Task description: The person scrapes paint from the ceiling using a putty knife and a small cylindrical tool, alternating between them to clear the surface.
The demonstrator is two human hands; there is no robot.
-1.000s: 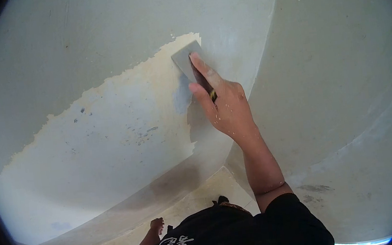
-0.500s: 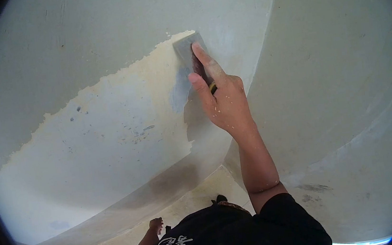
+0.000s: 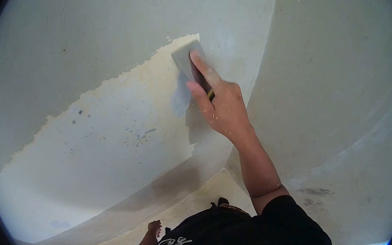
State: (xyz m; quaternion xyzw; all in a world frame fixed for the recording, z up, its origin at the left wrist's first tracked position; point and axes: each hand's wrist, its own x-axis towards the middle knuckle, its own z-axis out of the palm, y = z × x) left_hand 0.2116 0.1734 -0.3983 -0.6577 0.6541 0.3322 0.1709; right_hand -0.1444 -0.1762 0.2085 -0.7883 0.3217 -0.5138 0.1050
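Note:
My right hand [image 3: 225, 105] is closed around the dark handle of a putty knife [image 3: 184, 56], with the index finger stretched along it toward the blade. The wide grey blade is against the wall, at the upper right corner of a bare pale patch [image 3: 109, 117]. White flecks dot the back of this hand. At the lower left, my left hand [image 3: 155, 228] hangs low beside my body, small in view. Its fingers look loosely apart, and nothing shows in them.
Grey-green coating [image 3: 78, 44] with a ragged edge borders the pale patch. A second wall [image 3: 329, 75] meets this one at a corner on the right. Below lies a yellowish floor [image 3: 203, 196]. Dark smudges mark the lower right wall.
My right hand and the putty knife have slid slightly down and left along the wall. A pale strip now shows above and right of the blade. My left hand is almost unmoved.

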